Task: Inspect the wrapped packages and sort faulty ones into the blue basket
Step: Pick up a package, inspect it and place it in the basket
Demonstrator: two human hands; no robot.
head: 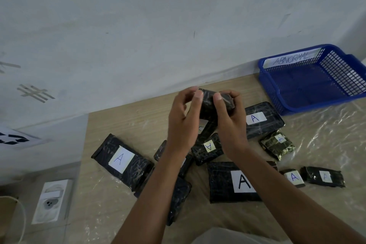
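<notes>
Both hands hold one small black wrapped package [208, 105] raised above the table. My left hand [184, 119] grips its left side with the thumb on top. My right hand [229, 121] grips its right end. No label shows on the held package. Several more black wrapped packages with white "A" labels lie below: a long one [121, 161] at the left, a large one [235, 182] near my right forearm, and one [261, 119] by the basket. The blue basket [281, 99], labelled "ABNORMAL", stands at the far right and looks empty.
Crinkled clear plastic sheet [326, 140] covers the wooden table. A wall [158, 25] rises right behind the table. A white box [52, 201] and a white cable [22, 222] lie on the floor at the left. Small packages [323, 176] sit at the right.
</notes>
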